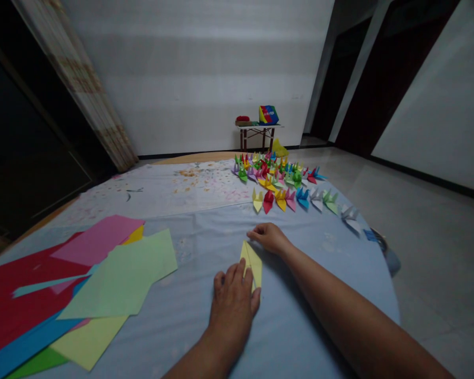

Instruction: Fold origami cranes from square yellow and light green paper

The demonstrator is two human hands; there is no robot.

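A pale yellow sheet of origami paper (255, 263), folded into a narrow pointed shape, lies on the table in front of me. My left hand (233, 292) rests flat over its lower left part, fingers spread and pressing on it. Just beyond the paper's upper tip is my right hand (269, 237), its fingers drawn together in a pinch beside that tip. Whether anything is between those fingertips is hidden. Past my hands stands a row of folded paper cranes, among them a red crane (268, 201) and a blue crane (302, 198).
Loose coloured sheets lie at the left, with a light green sheet (122, 279) over a red sheet (23, 295). More cranes crowd the table's far right. A cloth (197, 226) covers the round table. Behind it stands a small table (256, 127) bearing a colourful box (268, 115).
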